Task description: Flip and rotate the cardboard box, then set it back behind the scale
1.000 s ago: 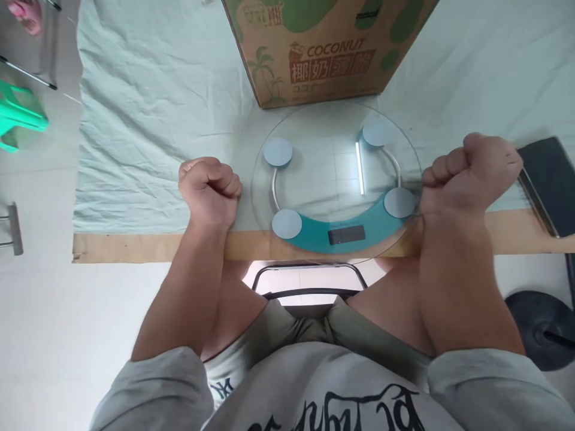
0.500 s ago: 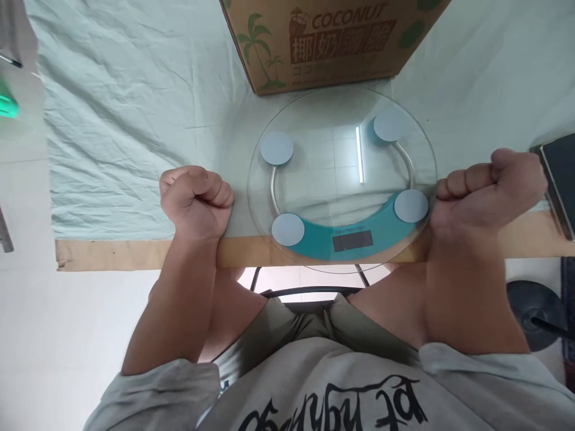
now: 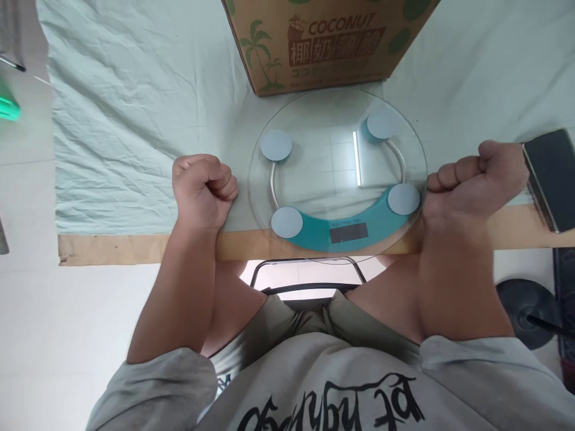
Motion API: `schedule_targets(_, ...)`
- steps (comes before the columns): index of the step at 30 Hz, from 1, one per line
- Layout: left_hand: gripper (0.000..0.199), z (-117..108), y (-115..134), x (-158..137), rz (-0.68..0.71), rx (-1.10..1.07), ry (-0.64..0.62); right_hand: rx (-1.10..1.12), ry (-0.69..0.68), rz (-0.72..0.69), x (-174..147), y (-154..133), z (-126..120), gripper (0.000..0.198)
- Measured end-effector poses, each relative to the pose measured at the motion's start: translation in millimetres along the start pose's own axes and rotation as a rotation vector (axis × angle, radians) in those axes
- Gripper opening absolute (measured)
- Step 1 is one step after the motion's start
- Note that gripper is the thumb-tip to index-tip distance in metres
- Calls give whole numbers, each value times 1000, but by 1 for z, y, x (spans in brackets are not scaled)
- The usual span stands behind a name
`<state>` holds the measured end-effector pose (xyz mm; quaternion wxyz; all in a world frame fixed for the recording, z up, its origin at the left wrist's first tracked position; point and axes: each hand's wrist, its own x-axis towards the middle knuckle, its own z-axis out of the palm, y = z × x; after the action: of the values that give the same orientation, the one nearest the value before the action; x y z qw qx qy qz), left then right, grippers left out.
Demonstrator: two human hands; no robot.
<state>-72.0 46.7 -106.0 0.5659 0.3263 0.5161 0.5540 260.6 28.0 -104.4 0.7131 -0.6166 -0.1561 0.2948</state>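
Note:
A round glass bathroom scale (image 3: 323, 158) lies flat between my hands, its front rim reaching past the table edge. It has silver pads, curved metal bars and a teal band with a dark display, which looks blank. My left hand (image 3: 204, 188) rests as a fist on the table edge, left of the scale and apart from it. My right hand (image 3: 478, 179) is also a fist, close against the scale's right rim; I cannot tell whether it touches. Nothing shows in either fist.
A brown coconut carton (image 3: 332, 48) stands just behind the scale. A dark phone-like slab (image 3: 554, 179) lies right of my right hand. Pale green cloth (image 3: 126, 131) covers the table up to its wooden front edge (image 3: 112, 248). A black round base (image 3: 527, 311) stands on the floor at right.
The view has shifted slightly, so the scale, carton and right hand appear a little further left and more of the dark slab shows. Both hands remain fists beside the scale.

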Motion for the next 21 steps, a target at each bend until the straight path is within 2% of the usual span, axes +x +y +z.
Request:
schedule_targets(4,68,8,2,2,-49,79,-49,25,7,-15,-1,-7,6,26)
schedule_targets(10,50,22,1,8,11,134,24,82,27,-10,-10,-32,24,28)
schedule_targets(14,36,32,17,22,99,188,66,76,-60,-59,-8,-53,51,36)
schedule_targets(17,19,40,33,38,225,238,113,15,-201,-112,9,-61,77,45)
schedule_targets(18,20,42,37,44,254,259,118,-24,-242,-124,16,-61,84,46)
schedule_targets(21,41,42,45,63,263,318,91,-123,-283,-113,37,-55,99,39)
